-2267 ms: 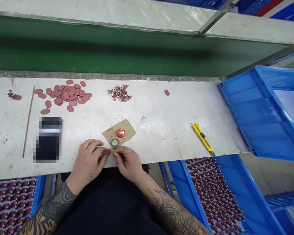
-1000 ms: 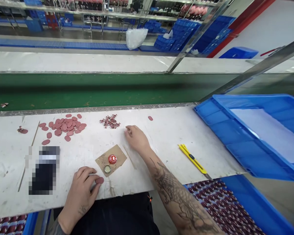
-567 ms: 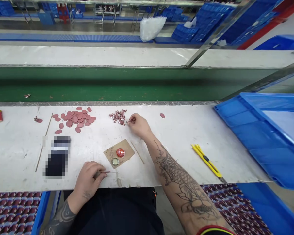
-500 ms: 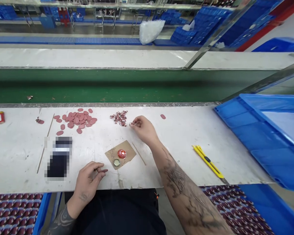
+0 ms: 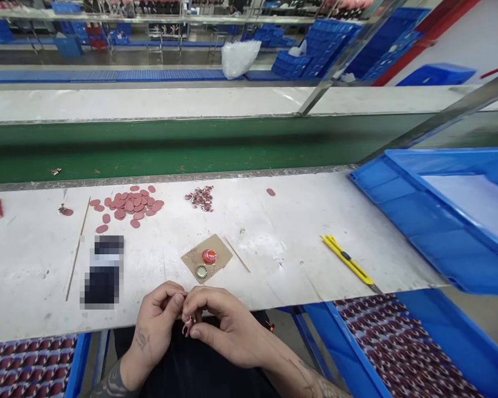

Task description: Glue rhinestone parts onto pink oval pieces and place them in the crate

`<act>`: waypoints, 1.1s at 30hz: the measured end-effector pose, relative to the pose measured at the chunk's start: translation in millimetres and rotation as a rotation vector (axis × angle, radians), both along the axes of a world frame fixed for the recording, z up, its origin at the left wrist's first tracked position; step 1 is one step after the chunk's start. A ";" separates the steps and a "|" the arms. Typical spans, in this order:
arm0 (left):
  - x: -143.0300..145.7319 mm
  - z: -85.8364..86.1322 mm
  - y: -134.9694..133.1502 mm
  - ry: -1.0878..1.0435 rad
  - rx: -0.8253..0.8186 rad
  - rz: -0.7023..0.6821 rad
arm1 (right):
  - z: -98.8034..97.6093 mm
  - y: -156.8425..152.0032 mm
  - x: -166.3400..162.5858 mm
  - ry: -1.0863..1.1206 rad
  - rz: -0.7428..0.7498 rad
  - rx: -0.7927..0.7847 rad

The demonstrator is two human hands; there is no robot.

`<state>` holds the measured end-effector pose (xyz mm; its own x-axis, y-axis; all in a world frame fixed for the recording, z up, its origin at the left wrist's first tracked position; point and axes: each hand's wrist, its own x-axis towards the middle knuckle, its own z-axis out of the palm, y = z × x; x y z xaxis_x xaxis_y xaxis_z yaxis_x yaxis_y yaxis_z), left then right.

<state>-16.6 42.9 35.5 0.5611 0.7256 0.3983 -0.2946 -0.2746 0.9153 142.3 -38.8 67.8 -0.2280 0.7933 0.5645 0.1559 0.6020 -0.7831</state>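
At the bench's front edge my hands are together. My left hand (image 5: pixel 157 318) is closed, pinching a flat reddish oval disc (image 5: pixel 185 294) that is mostly hidden by the fingers. My right hand (image 5: pixel 226 326) is closed round a small dark-red and white figure-like piece (image 5: pixel 188 327), right beside the disc; whether the two touch I cannot tell. Just beyond lies a brown card (image 5: pixel 219 243) with a red-filled bottle cap (image 5: pixel 209 256) and a paler bottle cap (image 5: pixel 201 271). Farther back are a pile of oval discs (image 5: pixel 136 203) and a heap of small dark-red pieces (image 5: pixel 200 198).
A thin stick (image 5: pixel 237 254) lies by the card, a longer one (image 5: pixel 78 249) at left beside a blurred dark object (image 5: pixel 103 279). On the right are a yellow utility knife (image 5: pixel 346 260) and a blue crate (image 5: pixel 402 221). Filled trays (image 5: pixel 398 342) sit below the bench edge.
My right hand has come back from beside the heap of small pieces to my left hand, carrying one piece. My left hand has moved slightly nearer me and right, still holding the disc.
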 end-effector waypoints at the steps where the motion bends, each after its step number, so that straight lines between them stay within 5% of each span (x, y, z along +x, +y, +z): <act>1: -1.0 -2.3 1.0 -0.002 0.009 -0.010 | -1.1 0.1 0.5 -0.001 -0.005 -0.004; 7: -10.1 -9.3 7.2 -0.057 -0.175 -0.218 | -2.5 -3.1 -0.9 -0.032 -0.038 0.003; 13: -11.2 -2.8 4.6 -0.204 -0.355 -0.299 | -1.3 -1.1 -1.1 0.011 -0.305 0.123; 20: -5.6 -5.6 3.1 -0.274 -0.292 -0.220 | 6.4 -2.0 -6.5 -0.139 -0.552 0.266; 33: -5.2 -13.2 7.8 -0.254 -0.216 -0.171 | 1.0 1.6 -6.1 -0.175 -0.551 0.203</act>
